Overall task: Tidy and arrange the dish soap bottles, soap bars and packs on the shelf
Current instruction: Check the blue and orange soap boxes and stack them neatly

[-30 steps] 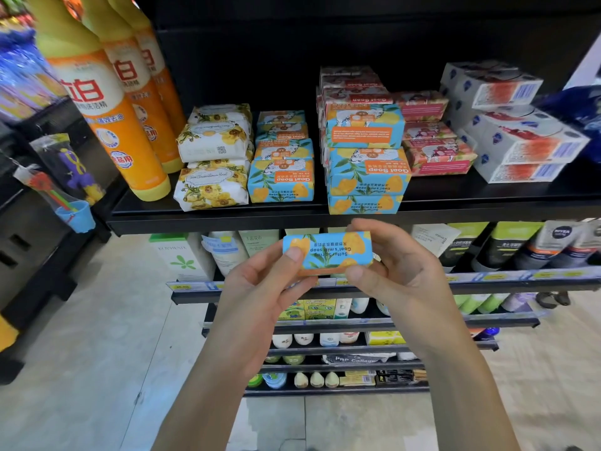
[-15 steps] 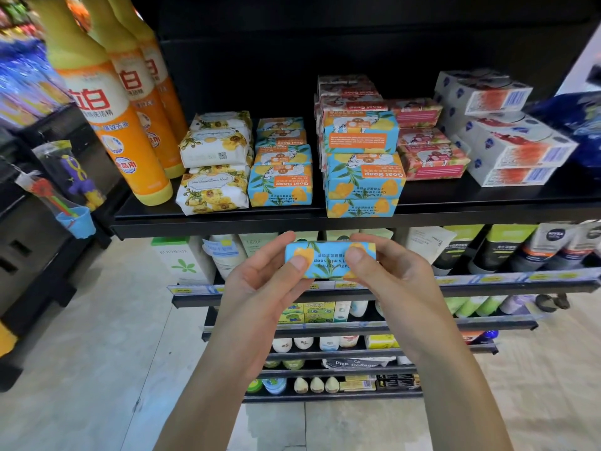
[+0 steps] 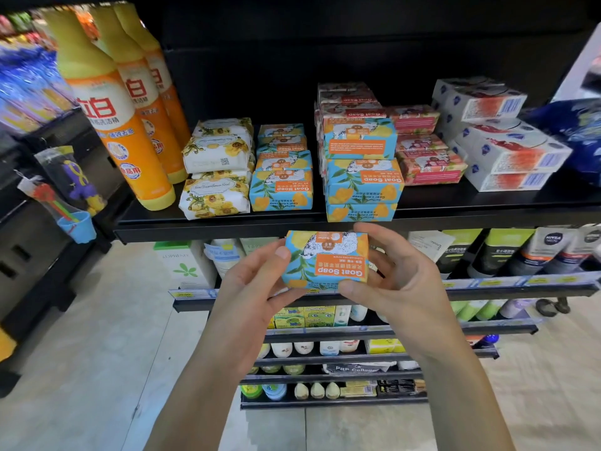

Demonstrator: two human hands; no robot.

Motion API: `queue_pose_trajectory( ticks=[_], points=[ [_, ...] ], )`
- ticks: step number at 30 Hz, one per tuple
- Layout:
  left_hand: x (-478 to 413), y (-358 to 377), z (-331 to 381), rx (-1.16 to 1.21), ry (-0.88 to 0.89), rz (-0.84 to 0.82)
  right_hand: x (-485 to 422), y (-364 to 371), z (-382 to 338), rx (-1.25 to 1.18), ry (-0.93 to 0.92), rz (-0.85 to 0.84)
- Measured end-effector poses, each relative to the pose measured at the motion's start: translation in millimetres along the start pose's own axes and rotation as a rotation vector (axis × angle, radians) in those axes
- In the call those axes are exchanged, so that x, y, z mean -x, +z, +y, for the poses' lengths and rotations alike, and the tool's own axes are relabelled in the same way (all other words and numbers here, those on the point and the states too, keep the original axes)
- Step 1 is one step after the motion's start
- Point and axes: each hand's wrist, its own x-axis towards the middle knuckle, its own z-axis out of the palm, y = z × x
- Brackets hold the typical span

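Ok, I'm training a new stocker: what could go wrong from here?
Both the left hand and right hand pinch the box by the fingers, off the shelf; a slip could drop it. The tall stack stands right at the shelf edge; adding to it or bumping it may topple it. The box's print is upside down, so it may be shelved that way.

Blue cup (image 3: pixel 78 226), Nivea tubes (image 3: pixel 551 252)
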Motion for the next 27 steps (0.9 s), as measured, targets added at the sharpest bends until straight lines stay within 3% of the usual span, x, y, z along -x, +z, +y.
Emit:
queue_pose_trajectory(
  ticks=[5, 13, 17, 21, 25, 27],
  points=[
    [-2, -1, -2, 0.026, 0.033, 0.0, 1, 1, -1, 0.103, -0.066, -0.068],
    [-4, 4, 0, 0.001, 0.148, 0.015, -2, 6, -9, 0.734, -0.368, 0.039],
    [-9, 7, 9, -0.082, 0.254, -0.011, -7, 7, -18, 0.754, -0.442, 0.091],
    [-25, 1, 14, -0.334, 0.461, 0.107, -20, 3, -37, 0.72, -0.482, 0.147],
    [-61, -27, -1, -0.908, 0.733, 0.254, -44, -8, -60, 0.762, -0.485, 0.226],
    [-77, -38, -10, -1.087, 0.794, 0.28, -57, -12, -70, 0.79, -0.441, 0.242]
  ],
)
